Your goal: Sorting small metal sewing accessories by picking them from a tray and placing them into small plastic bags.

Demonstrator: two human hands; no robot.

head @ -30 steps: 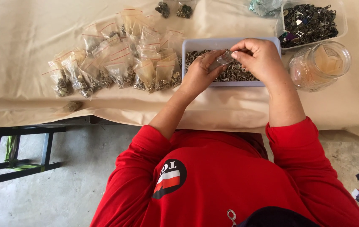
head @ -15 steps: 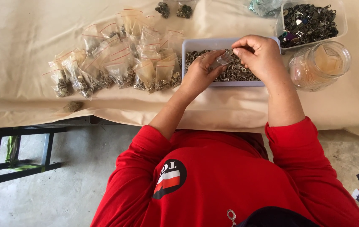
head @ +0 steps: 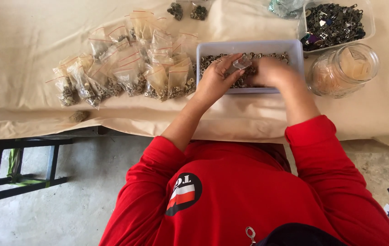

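A small clear bag (head: pixel 242 61) was pinched in the left hand (head: pixel 217 79) directly over the white tray (head: pixel 294 50); the right hand (head: pixel 272 73) was curled down into the tray's small metal rings (head: pixel 208 60), its grasp not visible. Rings could have been spilled beside the bag's narrow mouth. Left of the hands, filled bags (head: pixel 126 73) were lined up. To the right, a clear jar (head: pixel 342 68) held translucent pieces; beyond it, a tub (head: pixel 370 27) held dark metal parts.
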